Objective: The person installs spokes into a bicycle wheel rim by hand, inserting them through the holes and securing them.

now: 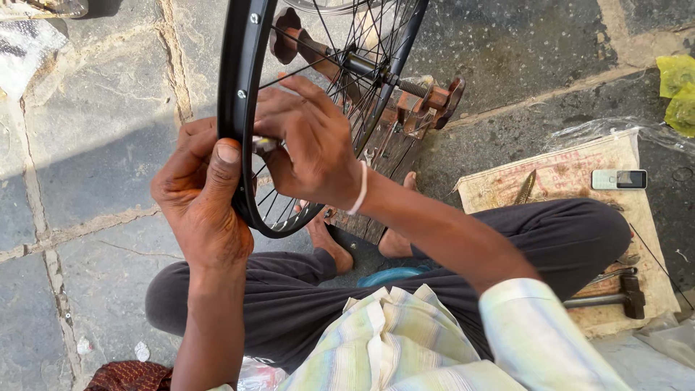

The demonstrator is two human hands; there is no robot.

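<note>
Person seated cross-legged on stone paving (101, 108). Wheel rim (235, 80) stands upright ahead of the knees, its axle (376, 72) resting in a wooden stand (405, 123) behind it. Left hand (203, 192) wraps the rim's near edge from the left; right hand (308, 141) reaches among the spokes (340, 43), just right of it, fingertips at the rim. Mat (579, 174) lies to the right, partly under the right knee. On the mat: phone (619, 179) at the far side, hammer (615, 297) at the near side, blade tool (525, 187) near the knee.
</note>
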